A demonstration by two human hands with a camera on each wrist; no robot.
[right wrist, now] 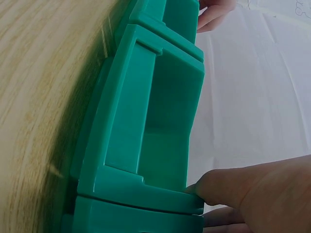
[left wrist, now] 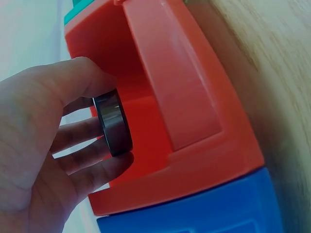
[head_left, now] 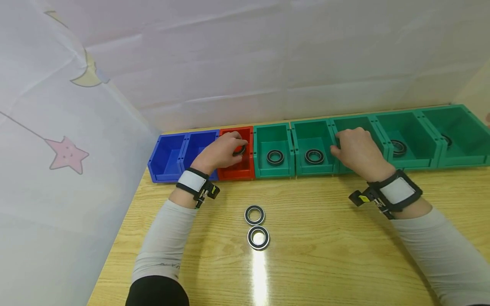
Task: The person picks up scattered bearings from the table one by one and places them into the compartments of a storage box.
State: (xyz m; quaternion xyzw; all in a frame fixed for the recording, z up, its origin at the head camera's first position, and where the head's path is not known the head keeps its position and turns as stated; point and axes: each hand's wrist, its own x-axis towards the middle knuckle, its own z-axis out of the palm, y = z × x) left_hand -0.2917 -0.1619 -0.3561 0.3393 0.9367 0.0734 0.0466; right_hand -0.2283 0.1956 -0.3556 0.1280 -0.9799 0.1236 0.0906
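Pale sleeves come in from the lower left and lower right of the head frame, over a wood-grained tabletop. At lower centre two loose rings lie flat, the nearer ring just beside the farther ring, or touching it. Each wrist wears a strap with a small camera.

Beyond, left of centre, the left hand pinches a dark ring between thumb and fingers at the red bin; the left wrist view shows that ring edge-on. Right of centre, the right hand reaches over the third green bin from the left, fingers bent down; whether it grips anything I cannot tell.

Two blue bins stand at the left end of the row, and five green bins run to the right edge. The first, second, fourth and fifth green bins each hold a ring, the last partly hidden. Behind rises a pale wall covering, with a pink star at left.
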